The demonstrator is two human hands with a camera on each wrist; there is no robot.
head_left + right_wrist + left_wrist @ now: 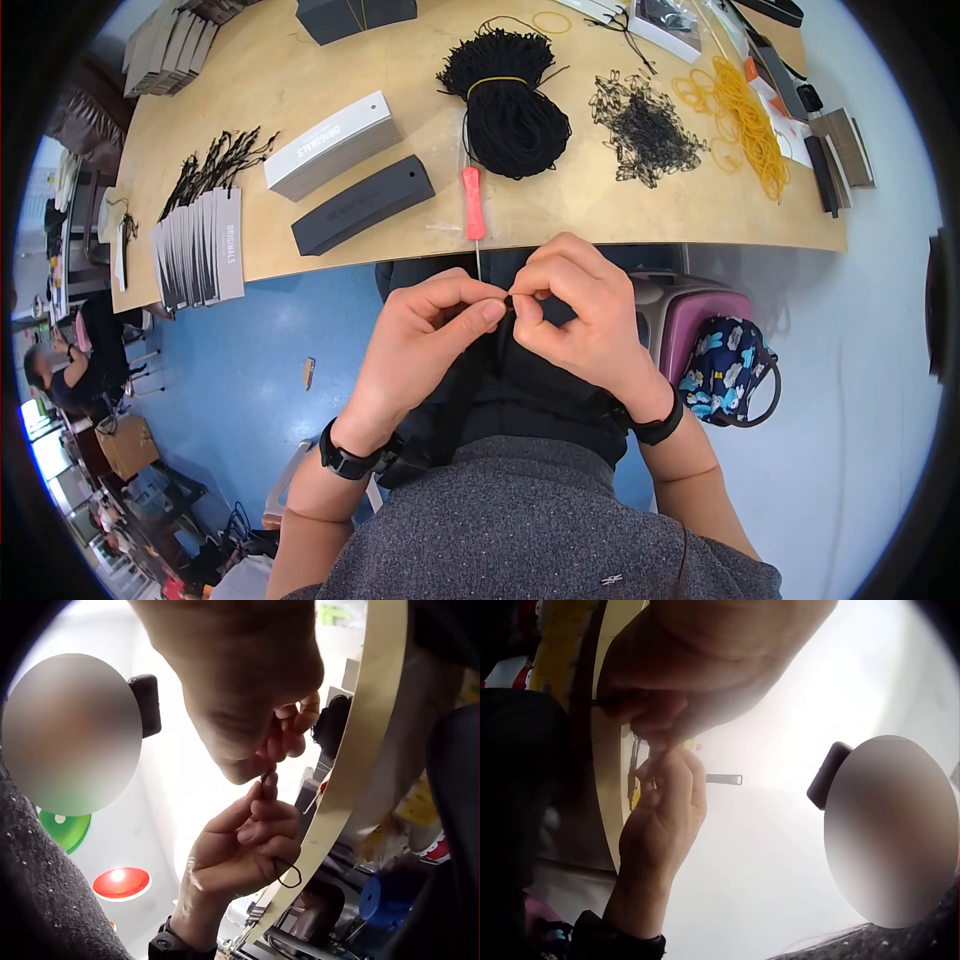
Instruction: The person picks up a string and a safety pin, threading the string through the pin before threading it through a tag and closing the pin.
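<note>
Head view: thin dark cord [289, 886] held in a two-sided pinch

At the left end of the wooden table [590, 215], a row of grey tags [200, 250] is laid out, with black strings [215, 170] spread behind it. Next, a pale block marked ORIGINALS [333, 145] is set beside a black block [362, 205], both slanted.

Farther right, in front of the near table edge, the cord is pinched between thumb and index finger of the left hand [425, 330]. Only a dark speck of it is shown there; in the right wrist view, a loop of it is seen hanging beside that hand's fingers. A pink-handled tool [473, 205] is placed near the edge, its thin shaft pointed toward the hands. Behind the tool, a thick black cord bundle [515, 125] is bound by a yellow band.

By the right hand [580, 310], thumb and index finger are brought narrowly together on the cord, its fingertips just beside those of the left. How the cord is joined or threaded cannot be told.

Beyond, black pins [645, 130] are heaped, then yellow rubber bands [745, 125] are piled. Below these, a flowered bag [725, 370] is rested on a purple seat [690, 320].
</note>
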